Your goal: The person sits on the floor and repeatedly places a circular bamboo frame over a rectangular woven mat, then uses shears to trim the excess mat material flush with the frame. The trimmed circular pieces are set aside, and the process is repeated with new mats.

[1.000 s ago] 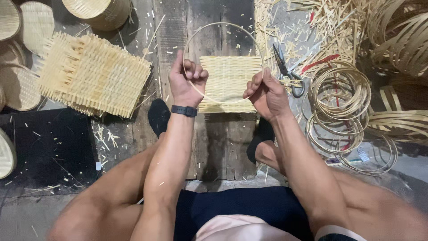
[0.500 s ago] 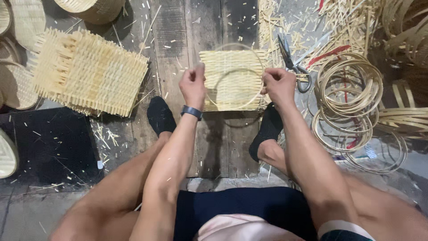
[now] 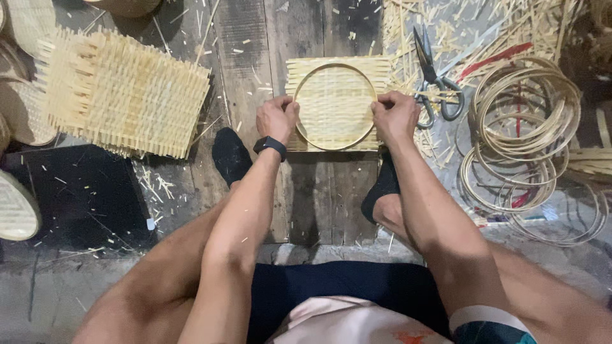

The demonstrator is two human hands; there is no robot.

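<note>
Fingers of both hands curl down onto a thin round bamboo hoop (image 3: pixel 307 132) that lies flat on a small square woven mat (image 3: pixel 336 105). On the hoop's near-left edge the left hand (image 3: pixel 277 118) presses with fingers bent and bunched together, knuckles up; a dark band (image 3: pixel 270 145) circles that wrist. At the hoop's right edge the right hand (image 3: pixel 396 116) does the same, fingers folded close and resting on the rim. Whether the fingertips pinch the hoop or only push it down onto the weave is hard to tell from above, since the knuckles hide them. Mat and hoop rest on dark wooden floor planks (image 3: pixel 242 57), straight ahead of the person and between two dark-socked feet (image 3: pixel 231 155). Bare forearms and knees frame the lower view. To the left, well apart from the hands, lies a larger woven panel (image 3: pixel 121 92) with loose strip ends fringing its sides. Just right of the right hand sit large scissors (image 3: pixel 433 76), handles toward the person, among scattered bamboo offcuts (image 3: pixel 408 28). Farther right a loose heap of coiled bamboo rings (image 3: pixel 526 137) overlaps on the floor. At the far left edge, rounded woven pieces (image 3: pixel 16 213) show only in part.
</note>
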